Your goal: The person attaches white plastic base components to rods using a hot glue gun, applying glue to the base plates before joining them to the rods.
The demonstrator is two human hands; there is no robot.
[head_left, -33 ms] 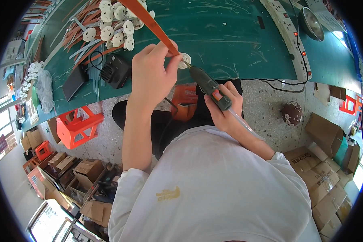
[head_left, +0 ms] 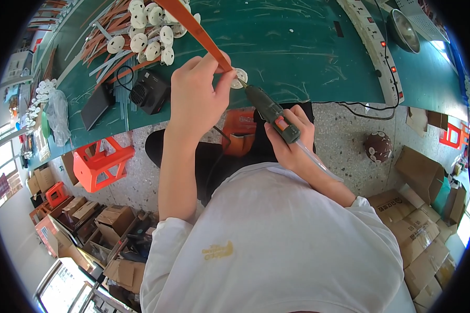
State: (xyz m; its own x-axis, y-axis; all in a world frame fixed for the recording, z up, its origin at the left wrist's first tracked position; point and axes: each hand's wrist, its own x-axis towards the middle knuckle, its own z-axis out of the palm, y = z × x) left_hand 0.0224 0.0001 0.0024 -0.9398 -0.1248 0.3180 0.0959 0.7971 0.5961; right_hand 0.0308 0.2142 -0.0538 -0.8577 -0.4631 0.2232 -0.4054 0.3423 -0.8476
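Note:
My left hand (head_left: 198, 96) pinches an orange-brown strip (head_left: 199, 32) near its lower end. That end meets a white round disc (head_left: 242, 82) lying near the table's front edge; my fingertips partly cover the join. My right hand (head_left: 296, 136) is wrapped round a dark green hot glue gun (head_left: 265, 106) with an orange trigger. Its nozzle points at the disc, right beside the strip's end; whether it touches, I cannot tell. A clear glue stick (head_left: 318, 163) sticks out of the gun's back end.
On the green table (head_left: 277, 47), discs with strips (head_left: 152, 51) are heaped at the far left. A black fan-like device (head_left: 150, 91) stands left of my hand. A power strip (head_left: 378, 57) and a metal bowl (head_left: 403, 31) lie right. An orange stool (head_left: 102, 164) stands below.

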